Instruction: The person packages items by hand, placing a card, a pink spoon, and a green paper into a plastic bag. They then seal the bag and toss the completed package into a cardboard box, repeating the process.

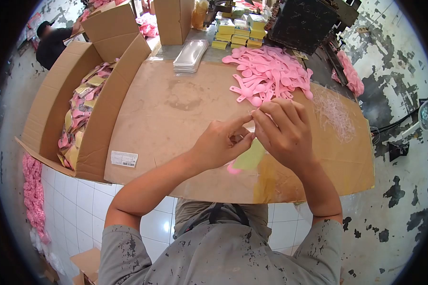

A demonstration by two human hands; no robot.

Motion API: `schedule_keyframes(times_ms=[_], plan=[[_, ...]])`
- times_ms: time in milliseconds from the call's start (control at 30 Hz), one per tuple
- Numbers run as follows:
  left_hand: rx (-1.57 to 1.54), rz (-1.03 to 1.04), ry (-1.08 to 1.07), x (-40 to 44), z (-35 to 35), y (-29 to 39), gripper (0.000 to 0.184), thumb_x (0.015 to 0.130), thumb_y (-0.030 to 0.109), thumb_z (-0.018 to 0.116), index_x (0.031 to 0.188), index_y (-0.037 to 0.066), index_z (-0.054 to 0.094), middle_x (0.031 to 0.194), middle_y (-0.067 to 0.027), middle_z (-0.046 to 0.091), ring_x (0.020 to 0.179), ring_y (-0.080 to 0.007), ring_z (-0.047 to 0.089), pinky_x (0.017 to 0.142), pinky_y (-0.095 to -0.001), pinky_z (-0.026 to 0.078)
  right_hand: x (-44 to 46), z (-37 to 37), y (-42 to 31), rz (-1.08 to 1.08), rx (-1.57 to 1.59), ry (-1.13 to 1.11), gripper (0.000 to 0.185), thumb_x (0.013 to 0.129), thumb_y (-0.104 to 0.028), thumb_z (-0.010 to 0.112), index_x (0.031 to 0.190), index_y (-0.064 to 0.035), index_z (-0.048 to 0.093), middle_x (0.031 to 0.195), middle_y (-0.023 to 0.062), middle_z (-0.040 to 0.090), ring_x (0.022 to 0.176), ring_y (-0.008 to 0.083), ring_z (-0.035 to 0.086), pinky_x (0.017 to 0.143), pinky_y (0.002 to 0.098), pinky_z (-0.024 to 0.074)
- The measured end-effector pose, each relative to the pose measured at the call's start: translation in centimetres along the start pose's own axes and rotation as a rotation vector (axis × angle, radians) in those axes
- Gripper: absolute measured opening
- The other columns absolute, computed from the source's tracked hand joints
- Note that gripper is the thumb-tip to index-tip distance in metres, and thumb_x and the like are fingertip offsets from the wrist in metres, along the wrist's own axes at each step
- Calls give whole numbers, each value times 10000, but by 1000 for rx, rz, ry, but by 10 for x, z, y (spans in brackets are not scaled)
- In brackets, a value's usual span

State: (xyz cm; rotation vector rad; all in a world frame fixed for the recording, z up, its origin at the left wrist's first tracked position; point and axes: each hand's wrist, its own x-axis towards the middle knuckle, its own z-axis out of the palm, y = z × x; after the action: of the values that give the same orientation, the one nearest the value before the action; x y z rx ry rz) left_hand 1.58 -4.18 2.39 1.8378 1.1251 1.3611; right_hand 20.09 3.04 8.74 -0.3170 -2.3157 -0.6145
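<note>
No text reads clearly: the print on the white barcode label (124, 159) on the cardboard sheet (159, 126) is too small, the handwriting (312, 6) on the black box (300, 26) too faint.

Single head-worn view, facing forward and steeply down; wide, round-edged frame. Wearer's torso at bottom, surface (176, 109) close below, floor (154, 228) beyond its edges.

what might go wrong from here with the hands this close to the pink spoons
The right hand could knock spoons loose from the pink pile just beyond its knuckles.
The loose clear strands beside it might snag on it.
The green card could crease if the left hand presses down on it.
</note>
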Motion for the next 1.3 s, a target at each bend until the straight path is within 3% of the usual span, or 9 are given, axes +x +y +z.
schedule_keyframes(times_ms=[200,333,400,567,767,933,1000,1067,1300], plan=[[99,-4,-97,3,-3,4,472,974,39,684,1429,-11,566,811,-97,755,696,-116,710,689,-285,579,-5,7,17,239,69,-67,186,810,-85,693,981,-33,639,940,89,600,901,258,600,825,365,461],[-230,-216,-98,7,-9,4,431,1019,55,649,1439,1,568,961,-104,789,847,-93,720,779,-274,567,-39,-30,80,956,1016,-226,107,986,-144,591,988,-40,612,857,27,610,749,119,555,678,276,453],[-330,-234,-75,8,-10,2,417,1031,62,640,1438,6,572,1020,-108,784,920,-86,706,837,-272,553,-93,-67,134,1068,1391,-258,115,1022,-157,561,1042,-61,620,875,-8,618,753,68,550,684,226,454],[-496,-290,-34,12,-8,-1,407,1036,72,637,1430,-5,572,1059,-131,780,981,-90,696,898,-272,543,-187,-58,219,1355,881,169,268,990,-120,623,1249,-49,613,973,57,681,953,166,685,880,301,519],[-422,-288,-21,13,-9,-2,393,1046,85,629,1417,-27,562,1088,-155,775,1001,-118,714,918,-285,555,-234,-46,206,1003,-412,-358,442,960,-100,675,1394,-73,595,1091,105,708,1053,229,674,956,358,502],[-453,-270,29,13,-3,-15,385,1067,125,611,1419,-21,556,1091,-149,775,969,-125,723,875,-281,570,-103,-26,102,1000,713,-314,369,969,-148,706,1322,-52,665,1090,52,711,968,165,646,870,321,509],[-440,-298,34,14,-4,-14,381,1069,132,610,1416,-18,561,1080,-142,776,966,-122,722,852,-277,574,-76,-11,62,761,1046,-310,377,972,-166,719,1326,-48,661,1056,36,702,914,130,628,810,299,510],[-432,-308,32,14,-4,-14,379,1070,139,609,1413,-17,565,1073,-135,776,966,-120,721,834,-274,577,-49,-5,28,627,1118,-300,387,946,-134,750,1314,-47,667,1036,32,697,876,92,609,773,275,498],[-508,-265,20,16,-9,-16,381,1063,154,628,1398,-20,583,1086,-117,769,980,-126,721,853,-275,584,-53,28,30,836,1415,-277,296,939,-48,751,1223,0,686,1010,-5,671,847,53,596,739,235,487]])
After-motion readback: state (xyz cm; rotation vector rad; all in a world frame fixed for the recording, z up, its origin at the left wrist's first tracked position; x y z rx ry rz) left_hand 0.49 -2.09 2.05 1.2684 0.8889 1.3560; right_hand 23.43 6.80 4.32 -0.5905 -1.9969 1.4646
